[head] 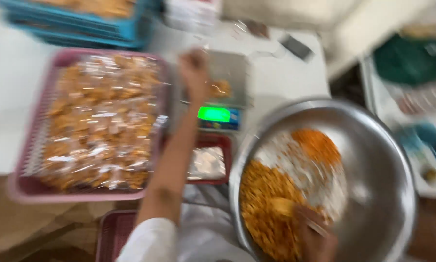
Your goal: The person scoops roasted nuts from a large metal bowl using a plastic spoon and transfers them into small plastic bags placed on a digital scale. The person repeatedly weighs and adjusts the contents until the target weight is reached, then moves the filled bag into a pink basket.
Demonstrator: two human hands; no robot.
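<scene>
On the scale (227, 80), left hand (193, 70) fingers pinch a clear snack bag (219, 89) (orange, blurred).

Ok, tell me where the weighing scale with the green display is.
In the head view, the weighing scale sits upper centre on the white table, just right of the pink tray of packed snacks, beyond the steel bowl, with the left hand over it.

Clear snack packets (99, 121) fill the pink tray (21, 187); the scale's green screen (214, 114) glows beside it

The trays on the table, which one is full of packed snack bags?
The big pink tray left of the scale, heaped with clear bags of orange snacks. The small red tray below the scale holds only something pale, and the blue ones sit stacked farther back.
</scene>
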